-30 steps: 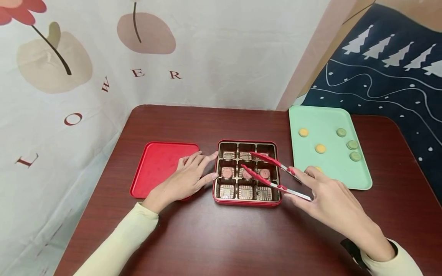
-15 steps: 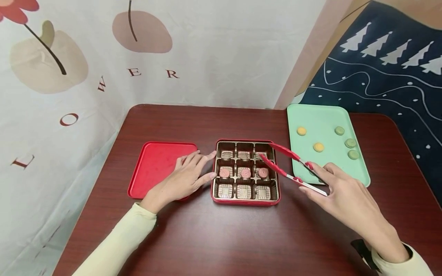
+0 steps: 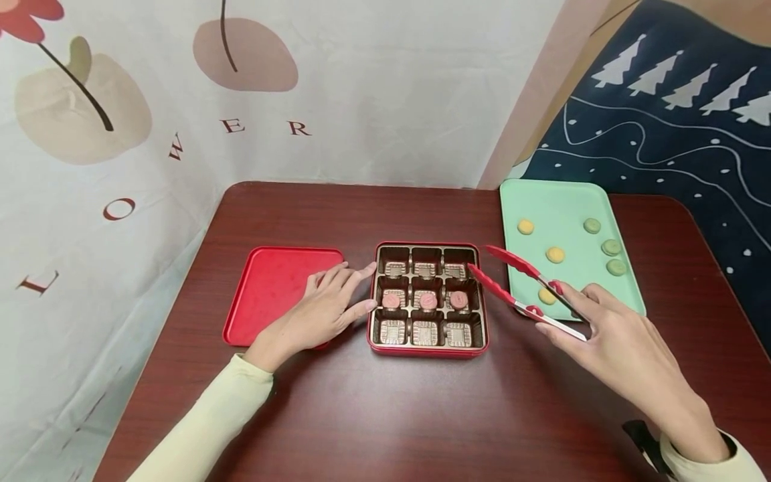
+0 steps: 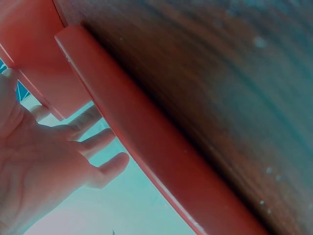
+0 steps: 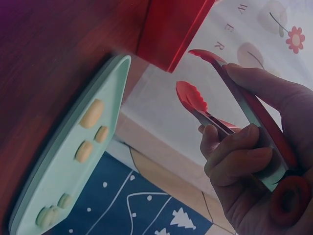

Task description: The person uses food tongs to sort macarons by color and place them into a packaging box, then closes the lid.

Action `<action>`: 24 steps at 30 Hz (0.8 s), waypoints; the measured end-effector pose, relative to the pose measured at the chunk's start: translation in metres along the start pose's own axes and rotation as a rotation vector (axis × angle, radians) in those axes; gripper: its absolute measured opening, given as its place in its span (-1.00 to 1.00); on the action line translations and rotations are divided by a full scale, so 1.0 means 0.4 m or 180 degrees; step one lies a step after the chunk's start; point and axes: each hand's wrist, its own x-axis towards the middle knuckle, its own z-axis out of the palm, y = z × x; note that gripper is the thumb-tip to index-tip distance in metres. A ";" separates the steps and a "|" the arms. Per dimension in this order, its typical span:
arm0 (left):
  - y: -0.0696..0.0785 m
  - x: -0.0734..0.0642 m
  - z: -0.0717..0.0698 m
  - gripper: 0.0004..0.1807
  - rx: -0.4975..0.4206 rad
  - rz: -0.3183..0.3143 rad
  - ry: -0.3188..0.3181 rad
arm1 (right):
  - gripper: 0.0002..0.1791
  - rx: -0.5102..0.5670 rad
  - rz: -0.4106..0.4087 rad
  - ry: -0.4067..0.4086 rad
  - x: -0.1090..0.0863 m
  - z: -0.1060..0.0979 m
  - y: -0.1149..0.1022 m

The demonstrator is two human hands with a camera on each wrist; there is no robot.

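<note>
A pair of red-tipped metal tongs (image 3: 495,288) is in my right hand (image 3: 629,351), arms spread and nothing between the tips. The tips hover around the right edge of the red box (image 3: 427,352), toward the green tray (image 3: 557,204). Inside the box's divided insert, the middle row holds three pink macarons (image 3: 428,301); the back and front rows hold none. My left hand (image 3: 319,313) has its fingers extended, thumb and index finger at the box's left rim. On the tray lie yellow macarons (image 3: 555,254) and green macarons (image 3: 611,248).
A red lid (image 3: 274,278) lies left of the box, partly under my left hand. The brown table (image 3: 385,415) meets a printed white cloth (image 3: 385,100) at its back edge. Dark blue cloth with tree prints (image 3: 668,147) hangs behind the tray.
My right hand has carried the tongs rightward, from above the box's compartments to the gap beside the tray. The left hand and the pink macarons keep their places.
</note>
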 end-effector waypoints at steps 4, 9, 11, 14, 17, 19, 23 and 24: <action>0.001 -0.002 0.000 -0.21 0.0002 -0.0016 -0.0024 | -0.10 -0.0036 0.0094 -0.0037 -0.011 -0.006 0.009; 0.001 0.000 -0.001 -0.21 -0.0002 -0.0015 -0.0010 | -0.10 -0.0099 0.0133 -0.0011 -0.027 -0.014 0.026; 0.001 0.000 -0.001 -0.22 0.0005 -0.0023 -0.0012 | -0.11 -0.0100 0.0159 -0.0026 -0.032 -0.016 0.035; 0.002 0.001 -0.002 -0.22 0.0017 -0.0039 -0.0032 | -0.12 -0.0108 0.0230 -0.0073 -0.041 -0.019 0.046; 0.002 0.000 -0.002 -0.21 0.0026 -0.0046 -0.0030 | -0.13 -0.0126 0.0268 -0.0068 -0.049 -0.021 0.057; 0.001 0.000 -0.001 -0.21 0.0026 -0.0047 -0.0010 | -0.14 -0.0132 0.0278 -0.0052 -0.054 -0.022 0.063; 0.001 0.002 0.000 -0.20 0.0012 -0.0031 -0.0002 | -0.15 -0.0126 0.0322 -0.0051 -0.066 -0.020 0.073; 0.001 0.002 0.000 -0.20 0.0014 -0.0025 -0.0008 | -0.15 -0.0129 0.0333 -0.0052 -0.069 -0.019 0.075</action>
